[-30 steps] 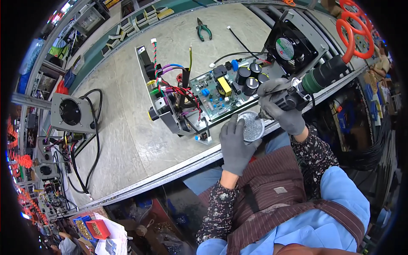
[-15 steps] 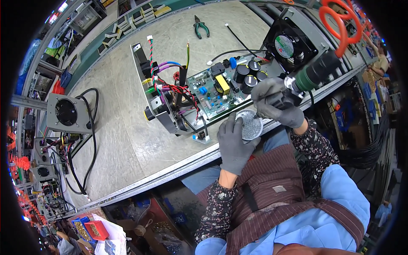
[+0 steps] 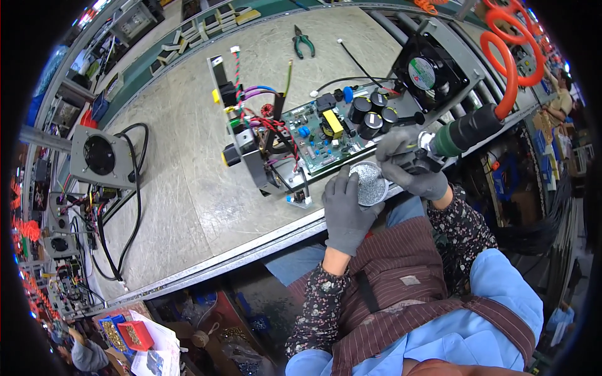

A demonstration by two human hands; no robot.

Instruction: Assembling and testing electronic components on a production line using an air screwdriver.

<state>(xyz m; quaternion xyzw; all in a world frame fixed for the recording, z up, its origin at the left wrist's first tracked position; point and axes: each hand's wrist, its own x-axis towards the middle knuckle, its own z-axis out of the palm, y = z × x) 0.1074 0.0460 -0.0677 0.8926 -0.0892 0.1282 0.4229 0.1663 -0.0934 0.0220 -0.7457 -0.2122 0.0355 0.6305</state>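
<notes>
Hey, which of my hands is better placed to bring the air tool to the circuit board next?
Probably your right hand: it holds the green-and-black air tool near the circuit board. Your left hand is occupied holding the dish of small silvery pieces.

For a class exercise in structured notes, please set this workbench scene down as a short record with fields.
Left hand: left hand, gray-gloved, holding a round dish of small metallic pieces
Right hand: right hand, gray-gloved, around a black-and-green power tool
Attached to tool: red coiled hose
Beyond hands: circuit board with wires to its left, black fan to its right
Far side of bench: green-handled pliers
Left of bench: gray fan unit, black cable beside it
</notes>
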